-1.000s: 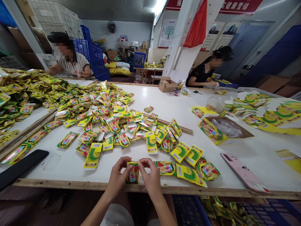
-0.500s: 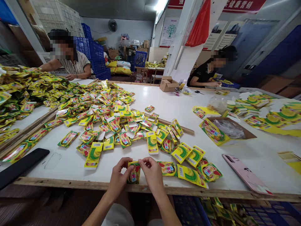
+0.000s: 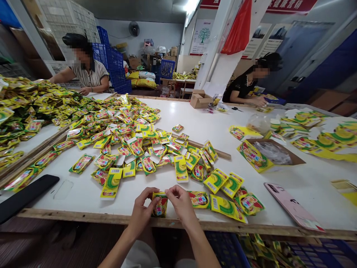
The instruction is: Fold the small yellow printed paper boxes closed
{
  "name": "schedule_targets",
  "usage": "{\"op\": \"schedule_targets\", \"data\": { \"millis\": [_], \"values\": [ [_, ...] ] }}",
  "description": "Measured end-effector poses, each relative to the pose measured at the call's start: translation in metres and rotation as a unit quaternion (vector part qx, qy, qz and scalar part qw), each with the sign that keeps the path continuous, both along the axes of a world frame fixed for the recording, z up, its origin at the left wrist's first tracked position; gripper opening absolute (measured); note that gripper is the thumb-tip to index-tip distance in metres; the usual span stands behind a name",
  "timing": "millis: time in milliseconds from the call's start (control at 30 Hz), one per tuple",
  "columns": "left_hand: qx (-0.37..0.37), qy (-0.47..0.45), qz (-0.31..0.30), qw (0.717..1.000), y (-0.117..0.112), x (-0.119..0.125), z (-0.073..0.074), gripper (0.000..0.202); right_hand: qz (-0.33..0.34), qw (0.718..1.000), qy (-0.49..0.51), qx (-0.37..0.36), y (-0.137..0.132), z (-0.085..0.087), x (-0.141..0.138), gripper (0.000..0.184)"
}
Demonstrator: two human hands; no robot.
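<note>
At the table's front edge stands a small yellow and green candy box [image 3: 160, 207], upright with its printed front toward me. My left hand [image 3: 144, 207] is closed on its left side, thumb across the front and fingers behind. Thumb and fingertips of my right hand [image 3: 180, 204] pinch at its top right corner; the exact contact is partly hidden. Just right of that hand lies another box [image 3: 199, 200], with a barcoded box [image 3: 226, 208] beside it. Beyond my hands spreads a loose heap of similar boxes [image 3: 147, 163], some with white flaps raised.
A black phone [image 3: 30, 195] lies left, a pink phone [image 3: 292, 206] right. An open display carton [image 3: 256, 158] holds clear plastic. A wooden strip [image 3: 220, 152] crosses the table. Two co-workers, one in a striped shirt [image 3: 93, 76], sit opposite. Packets pile up [image 3: 33, 100] at far left.
My hands hold nearly the same pose on the box; the right fingers have shifted slightly. The co-worker at right has moved a hand, and the one at left has turned their head.
</note>
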State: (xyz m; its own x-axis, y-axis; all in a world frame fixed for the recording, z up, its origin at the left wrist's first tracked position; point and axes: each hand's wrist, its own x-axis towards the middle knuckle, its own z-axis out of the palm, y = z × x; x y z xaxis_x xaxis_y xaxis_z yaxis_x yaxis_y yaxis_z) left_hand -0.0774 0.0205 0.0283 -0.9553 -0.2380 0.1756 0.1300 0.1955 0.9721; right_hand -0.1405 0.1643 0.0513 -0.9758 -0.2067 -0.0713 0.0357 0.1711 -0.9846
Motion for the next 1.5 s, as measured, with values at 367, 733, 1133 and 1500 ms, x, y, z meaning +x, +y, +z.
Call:
{"op": "schedule_targets", "data": {
  "millis": [367,733,1133,1500],
  "values": [
    [-0.001,0.029,-0.031,0.999,-0.002,-0.004,0.005,0.013,0.05,0.998,0.036,-0.026,0.005,-0.002,0.01,0.014],
    [0.065,-0.011,-0.057,0.996,0.001,-0.003,0.004,0.039,0.025,0.993,0.106,-0.052,0.006,-0.016,0.034,0.029],
    [0.113,-0.01,-0.215,0.97,0.072,-0.025,0.038,0.033,-0.234,0.96,0.149,0.05,0.112,0.03,0.056,0.03],
    [-0.08,-0.006,-0.17,0.982,0.047,-0.004,0.03,0.04,-0.152,0.976,0.136,0.073,0.07,0.029,0.044,0.024]
  ]
}}
